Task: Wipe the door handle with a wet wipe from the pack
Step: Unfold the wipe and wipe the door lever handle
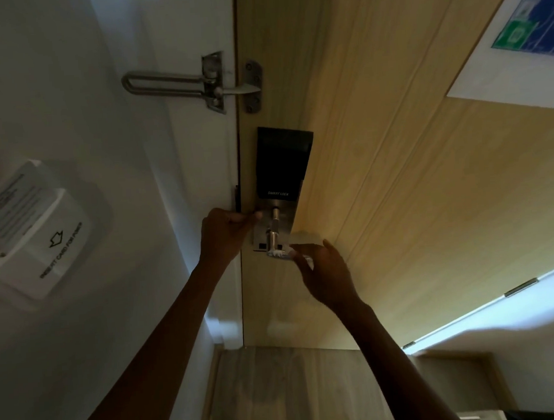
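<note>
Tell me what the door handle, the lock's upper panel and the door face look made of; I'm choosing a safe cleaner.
Door handle: looks like polished metal, silvery with bright glints.
Lock panel: dark and matte, probably plastic or glass; too dim to tell.
Door: pale wood-grain surface, possibly laminate or veneer.

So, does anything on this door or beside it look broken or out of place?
Nothing stands out. The swing latch sits level, the smart lock looks intact, and a key card sits in the wall slot. The right hand holds a wet wipe at the door handle.
</note>
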A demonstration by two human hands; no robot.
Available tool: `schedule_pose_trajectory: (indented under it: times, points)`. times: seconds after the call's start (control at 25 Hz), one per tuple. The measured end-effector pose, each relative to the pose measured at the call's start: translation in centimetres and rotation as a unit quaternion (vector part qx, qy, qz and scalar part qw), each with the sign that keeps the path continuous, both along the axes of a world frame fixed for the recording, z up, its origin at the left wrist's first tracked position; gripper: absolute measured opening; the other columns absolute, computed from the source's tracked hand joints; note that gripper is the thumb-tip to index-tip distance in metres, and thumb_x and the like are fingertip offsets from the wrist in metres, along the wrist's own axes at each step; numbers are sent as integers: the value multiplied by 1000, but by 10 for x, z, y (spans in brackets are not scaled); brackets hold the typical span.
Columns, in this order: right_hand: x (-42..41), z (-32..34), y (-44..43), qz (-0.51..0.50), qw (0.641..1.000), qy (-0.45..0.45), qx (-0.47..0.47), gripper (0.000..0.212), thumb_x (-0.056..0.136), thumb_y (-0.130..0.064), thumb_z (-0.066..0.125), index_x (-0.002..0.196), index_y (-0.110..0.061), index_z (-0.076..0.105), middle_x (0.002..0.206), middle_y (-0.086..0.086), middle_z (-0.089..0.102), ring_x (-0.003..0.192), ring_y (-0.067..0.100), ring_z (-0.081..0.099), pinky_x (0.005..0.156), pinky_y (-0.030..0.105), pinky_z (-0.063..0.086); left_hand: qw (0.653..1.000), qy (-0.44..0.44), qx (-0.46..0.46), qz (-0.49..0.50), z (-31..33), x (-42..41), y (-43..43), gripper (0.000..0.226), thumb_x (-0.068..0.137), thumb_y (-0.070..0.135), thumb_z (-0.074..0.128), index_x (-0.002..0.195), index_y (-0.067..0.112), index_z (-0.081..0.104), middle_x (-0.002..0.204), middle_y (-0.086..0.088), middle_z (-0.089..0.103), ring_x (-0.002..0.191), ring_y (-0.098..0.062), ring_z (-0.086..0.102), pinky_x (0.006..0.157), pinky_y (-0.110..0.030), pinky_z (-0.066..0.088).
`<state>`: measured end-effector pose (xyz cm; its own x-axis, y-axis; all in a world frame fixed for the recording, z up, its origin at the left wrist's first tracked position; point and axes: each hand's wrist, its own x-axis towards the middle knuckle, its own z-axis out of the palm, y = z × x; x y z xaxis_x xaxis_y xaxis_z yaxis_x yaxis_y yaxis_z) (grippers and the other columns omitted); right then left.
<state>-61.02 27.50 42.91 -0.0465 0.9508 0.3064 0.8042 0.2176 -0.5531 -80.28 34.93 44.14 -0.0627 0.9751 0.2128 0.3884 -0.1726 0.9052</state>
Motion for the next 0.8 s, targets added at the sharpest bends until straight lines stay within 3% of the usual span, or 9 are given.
schedule_pose_trajectory:
  times: [0.12,0.2,0.32,0.4,0.48,0.6,0.72,0.8]
  points:
    - [10,-5,-2,4,1000,-3,-6,26,100,-24,49,96,-12,72,83,7,75,68,13,66,68,17,45,1000,-3,16,-6,1,0,-2,40,84,33,75,49,15,64,41,0,50,46,-21,53,58,-42,51]
    - [8,-2,14,-26,998,-15,-48,26,99,-19,51,88,-7,72,77,11,73,62,18,65,58,20,42,1000,2,22,-5,1,0,0,42,83,32,75,48,13,64,40,1,48,45,-20,52,56,-41,51]
    - [-3,-3,21,-1,997,-36,-73,25,98,-21,51,86,-7,68,75,9,70,59,21,64,57,32,51,1000,12,25,-8,-2,-1,3,45,82,35,76,54,1,69,41,-10,54,45,-30,56,56,-43,53]
    - [7,-7,19,-20,997,-1,-74,20,98,-24,52,92,-9,65,76,3,67,57,16,61,55,29,51,1000,-1,21,-11,-3,-1,2,49,80,42,76,66,-5,74,51,-24,64,54,-40,64,61,-49,56]
    - [16,-8,21,-35,997,13,-68,20,98,-21,54,91,-8,67,75,4,66,55,14,57,52,24,44,1000,-1,28,-8,-2,0,0,49,79,43,76,68,-5,75,55,-26,66,58,-42,66,62,-50,56]
    - [20,-8,12,1,1000,9,-23,15,96,-16,57,95,-11,71,86,2,73,69,10,64,64,15,45,998,32,53,-11,-1,0,1,48,83,35,75,56,-4,69,49,-25,62,51,-41,61,55,-46,53]
    - [35,-6,-5,-12,999,46,24,13,92,-14,64,101,-16,73,97,-5,75,84,1,66,77,8,46,998,34,47,-14,-1,-1,0,49,81,43,74,63,-3,73,47,-21,61,47,-36,58,52,-41,50]
    - [26,-7,-6,-18,998,41,42,15,90,-13,66,103,-16,73,101,-3,76,87,1,67,80,14,52,998,33,47,-3,-3,-2,1,44,82,39,75,54,5,69,40,-7,55,39,-17,51,50,-31,44]
